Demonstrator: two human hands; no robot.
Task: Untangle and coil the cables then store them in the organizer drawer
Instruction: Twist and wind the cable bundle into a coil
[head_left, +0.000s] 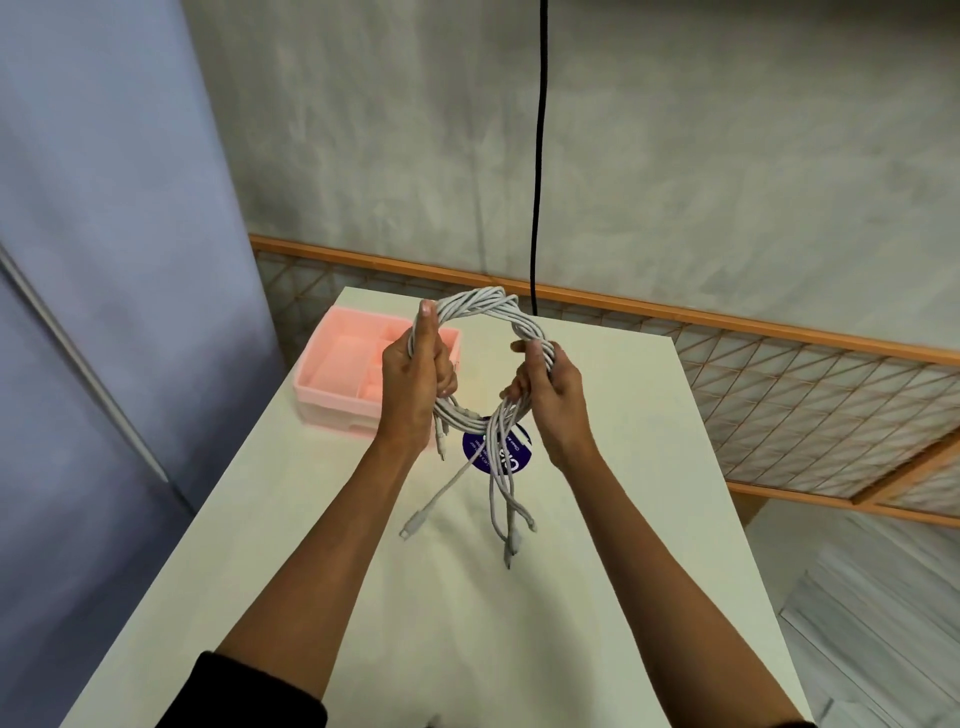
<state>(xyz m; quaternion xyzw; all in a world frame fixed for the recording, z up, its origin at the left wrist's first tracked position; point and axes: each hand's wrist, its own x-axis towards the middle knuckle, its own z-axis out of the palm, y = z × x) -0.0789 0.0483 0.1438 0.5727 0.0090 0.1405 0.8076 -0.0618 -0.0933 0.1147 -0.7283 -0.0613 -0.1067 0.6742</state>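
Head view shows you holding a bundle of white cables (475, 312) wound into one ring, lifted above the middle of the tabletop (623, 415). Your left hand (415, 374) is wrapped tight around the ring's left side, thumb pointing up along the strands. Your right hand (550, 384) is clenched on the right side, fingers curled through the loop. Several loose ends hang from the bottom of the ring, and their connectors (511, 551) dangle over the tabletop; you cannot tell whether any touch it. Under the ring a round dark-blue sticker (514, 460) lies flat on the tabletop, partly covered by the hanging ends. The pink organizer (337, 374) sits near the far left corner of the tabletop, just beyond your left hand, its top compartments open to view; the drawer front is partly hidden by your wrist, so whether it is pulled out is unclear. A black cord (540, 156) hangs straight down from above, ending behind the far edge of the ring.
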